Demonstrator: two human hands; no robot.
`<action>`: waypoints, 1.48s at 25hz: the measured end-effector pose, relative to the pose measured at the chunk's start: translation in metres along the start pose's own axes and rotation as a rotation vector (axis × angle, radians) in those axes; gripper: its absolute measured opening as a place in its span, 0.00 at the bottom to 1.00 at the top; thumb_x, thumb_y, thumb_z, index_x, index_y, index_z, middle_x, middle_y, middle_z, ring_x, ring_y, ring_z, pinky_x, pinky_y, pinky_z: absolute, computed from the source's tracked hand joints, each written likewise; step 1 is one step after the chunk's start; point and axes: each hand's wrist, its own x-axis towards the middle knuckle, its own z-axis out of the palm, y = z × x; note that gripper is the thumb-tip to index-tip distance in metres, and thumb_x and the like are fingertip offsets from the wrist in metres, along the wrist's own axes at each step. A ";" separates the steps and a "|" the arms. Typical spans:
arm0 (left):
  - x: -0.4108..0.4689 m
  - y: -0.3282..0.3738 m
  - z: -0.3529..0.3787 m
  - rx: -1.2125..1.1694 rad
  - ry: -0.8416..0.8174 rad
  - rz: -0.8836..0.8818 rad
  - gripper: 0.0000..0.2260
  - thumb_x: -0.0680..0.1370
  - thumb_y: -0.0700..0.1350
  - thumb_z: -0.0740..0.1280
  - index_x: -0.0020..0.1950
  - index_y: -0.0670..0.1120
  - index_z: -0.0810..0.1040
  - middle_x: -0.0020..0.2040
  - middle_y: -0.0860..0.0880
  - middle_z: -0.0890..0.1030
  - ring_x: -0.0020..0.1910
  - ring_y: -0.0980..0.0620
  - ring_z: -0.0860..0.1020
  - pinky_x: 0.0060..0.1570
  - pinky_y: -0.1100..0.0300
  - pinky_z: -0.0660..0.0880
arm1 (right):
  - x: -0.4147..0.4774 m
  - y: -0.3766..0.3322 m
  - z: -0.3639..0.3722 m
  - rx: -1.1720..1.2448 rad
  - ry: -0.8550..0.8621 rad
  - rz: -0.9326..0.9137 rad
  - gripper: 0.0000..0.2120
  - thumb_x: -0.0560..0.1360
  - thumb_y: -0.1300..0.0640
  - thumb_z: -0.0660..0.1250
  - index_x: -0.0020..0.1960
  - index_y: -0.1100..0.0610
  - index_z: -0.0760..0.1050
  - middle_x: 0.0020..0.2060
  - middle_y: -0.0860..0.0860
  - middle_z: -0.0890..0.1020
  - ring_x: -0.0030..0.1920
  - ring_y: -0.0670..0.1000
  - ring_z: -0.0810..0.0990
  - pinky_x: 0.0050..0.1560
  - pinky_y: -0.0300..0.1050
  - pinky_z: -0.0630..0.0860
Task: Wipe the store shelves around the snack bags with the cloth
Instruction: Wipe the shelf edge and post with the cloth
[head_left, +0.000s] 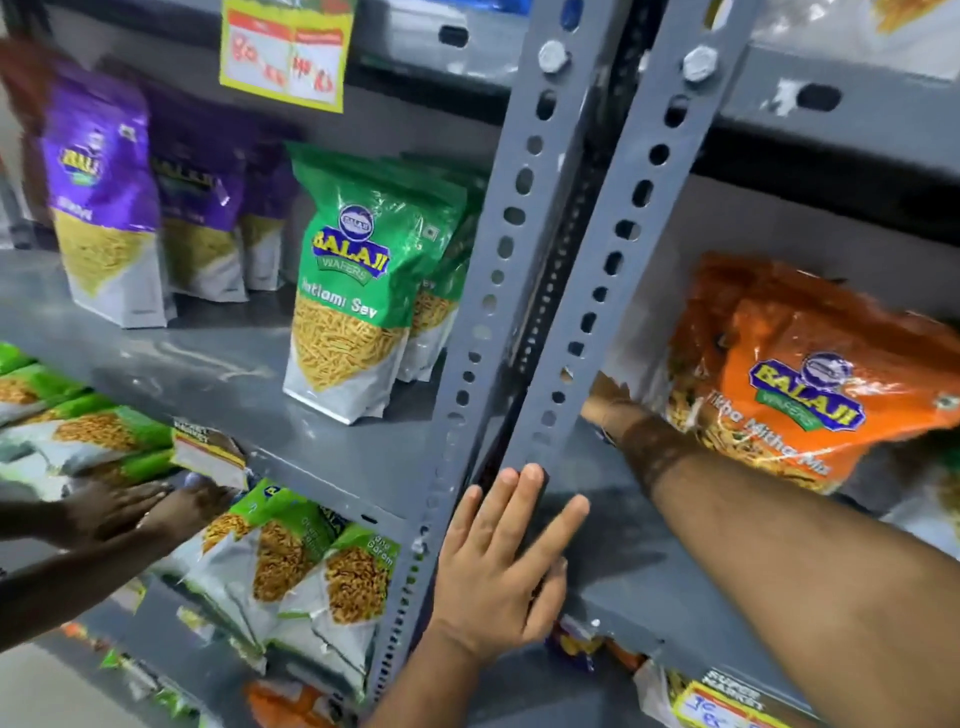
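My left hand (498, 561) lies flat with fingers spread on the base of the grey slotted upright (618, 228) and the front edge of the right shelf (639, 566). My right arm reaches across that shelf. My right hand (602, 405) is deep at the back, half hidden behind the upright, right beside the orange snack bag (800, 374). No cloth is visible. On the left shelf (208, 364) stand a green snack bag (353, 291) and purple snack bags (104, 192).
Another person's hands (119, 514) rest on green bags at the lower left. More green bags (291, 561) fill the lower shelf. A second slotted upright (519, 218) stands beside the first. A yellow price card (285, 52) hangs above.
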 end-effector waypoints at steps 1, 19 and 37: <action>0.000 -0.001 -0.001 -0.012 0.014 0.006 0.30 0.83 0.55 0.58 0.87 0.56 0.62 0.90 0.45 0.54 0.89 0.45 0.55 0.88 0.47 0.49 | 0.001 0.002 0.005 0.017 -0.082 0.048 0.12 0.84 0.44 0.56 0.52 0.50 0.73 0.50 0.51 0.77 0.45 0.51 0.75 0.53 0.48 0.70; 0.001 -0.001 0.005 -0.025 0.046 0.038 0.29 0.86 0.56 0.50 0.88 0.53 0.58 0.90 0.43 0.51 0.90 0.41 0.51 0.88 0.43 0.49 | -0.155 0.031 0.036 -0.121 -0.103 -0.312 0.32 0.78 0.32 0.43 0.80 0.40 0.52 0.81 0.47 0.59 0.81 0.48 0.52 0.78 0.53 0.43; 0.000 -0.001 0.005 -0.032 0.059 0.036 0.29 0.87 0.57 0.47 0.88 0.50 0.58 0.90 0.42 0.52 0.89 0.40 0.52 0.88 0.42 0.52 | -0.179 0.024 0.012 -0.037 -0.248 -0.682 0.26 0.81 0.38 0.52 0.78 0.35 0.54 0.80 0.40 0.59 0.80 0.42 0.54 0.79 0.44 0.47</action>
